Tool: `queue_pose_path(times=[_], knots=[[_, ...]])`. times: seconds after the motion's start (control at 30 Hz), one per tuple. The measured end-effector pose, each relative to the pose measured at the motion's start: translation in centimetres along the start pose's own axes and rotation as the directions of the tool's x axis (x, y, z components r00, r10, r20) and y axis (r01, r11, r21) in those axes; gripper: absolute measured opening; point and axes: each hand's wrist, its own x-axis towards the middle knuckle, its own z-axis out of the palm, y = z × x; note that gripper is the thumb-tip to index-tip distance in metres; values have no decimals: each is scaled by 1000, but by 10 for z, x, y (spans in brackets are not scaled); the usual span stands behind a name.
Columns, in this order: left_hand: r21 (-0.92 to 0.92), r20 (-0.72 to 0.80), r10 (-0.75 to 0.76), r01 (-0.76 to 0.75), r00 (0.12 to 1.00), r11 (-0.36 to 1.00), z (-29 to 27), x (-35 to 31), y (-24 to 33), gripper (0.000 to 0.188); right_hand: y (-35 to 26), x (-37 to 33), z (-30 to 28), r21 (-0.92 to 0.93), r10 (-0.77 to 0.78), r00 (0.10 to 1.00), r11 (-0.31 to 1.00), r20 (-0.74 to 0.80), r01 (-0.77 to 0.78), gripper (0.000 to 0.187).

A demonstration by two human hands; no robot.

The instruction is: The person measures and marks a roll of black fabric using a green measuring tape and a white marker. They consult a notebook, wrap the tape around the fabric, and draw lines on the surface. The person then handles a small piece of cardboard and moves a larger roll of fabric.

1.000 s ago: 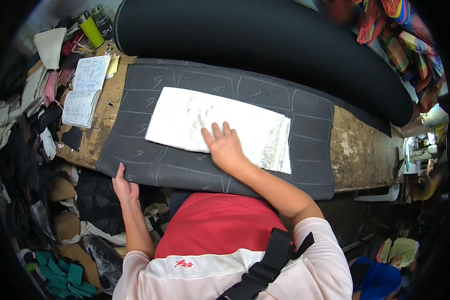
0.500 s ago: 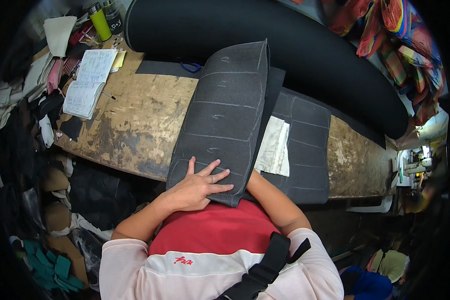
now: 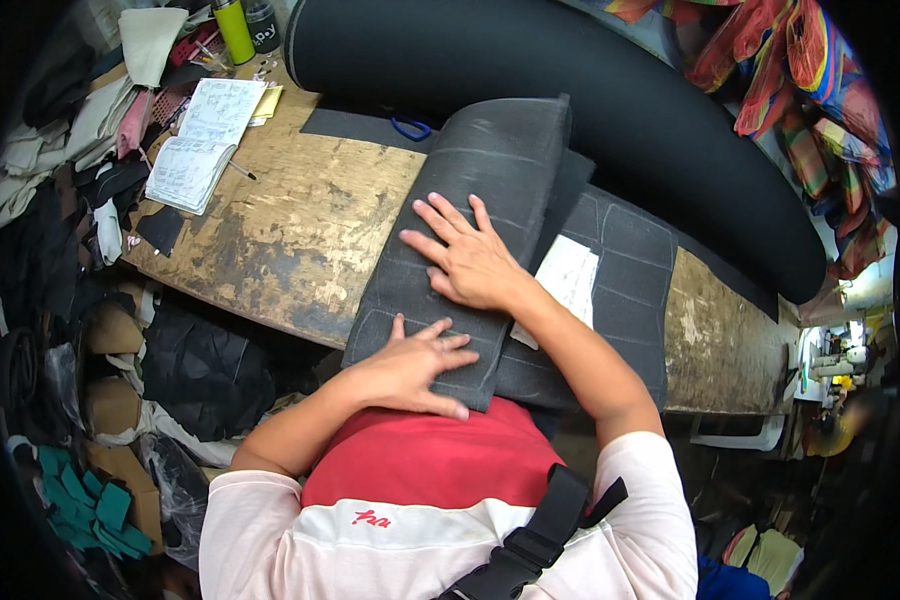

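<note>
A dark grey sheet of thick fabric (image 3: 505, 135), marked with pale chalk lines, lies folded over toward the left on the worktable. My left hand (image 3: 415, 368) rests on its near end, fingers spread. Farther up the same sheet, my right hand (image 3: 475, 262) lies flat with its fingers apart. Beneath the fold, more chalk-lined dark fabric (image 3: 635, 290) extends to the right. A white piece (image 3: 575, 272), cloth or paper, sits on that lower layer, partly covered by my right forearm.
Behind the sheet lies a large black fabric roll (image 3: 570, 110). On the left of the wooden table (image 3: 280, 220) are an open notebook (image 3: 195, 150), a pen (image 3: 242, 170) and a green bottle (image 3: 233, 30). Blue-handled scissors, apparently (image 3: 410, 128), lie near the roll. Colourful netting (image 3: 790, 100) hangs at right.
My right hand, hidden behind the folded sheet before, now lies on top of it. The raised far part of the sheet has come down flatter. My left hand stays near the close end.
</note>
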Motion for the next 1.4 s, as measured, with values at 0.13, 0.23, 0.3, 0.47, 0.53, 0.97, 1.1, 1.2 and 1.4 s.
queue_pose_path(times=[0.13,0.23,0.3,0.47,0.53,0.97,1.1,1.2,1.4], knots=[[-478,-691,-502,193,520,857,-25,-3,-44,74,36,7,43,156,15,998,987,56,-24,65],[-784,-416,-755,221,507,581,-40,19,-83,74,39,9,40,179,2,997,984,75,-15,68],[-794,-321,-730,250,603,555,-42,27,-93,76,40,17,26,188,26,987,980,161,-56,69],[-326,-464,-561,456,686,828,-37,51,-68,72,55,51,-7,-430,-191,981,883,40,190,50],[-156,-476,-458,440,751,884,-38,56,-59,70,66,69,-16,-459,-174,962,851,211,255,50],[-34,-105,-259,257,960,966,-159,70,-129,67,82,111,-72,-374,328,808,916,489,-146,37],[43,-113,-128,133,985,990,-166,92,-115,63,79,100,-100,-382,453,692,884,562,-269,41],[199,-141,-86,113,986,973,-215,137,-108,56,110,93,-126,-263,539,649,838,537,-479,46],[539,-612,36,383,790,750,-173,181,-85,70,166,36,-110,-165,664,564,707,491,-688,52]])
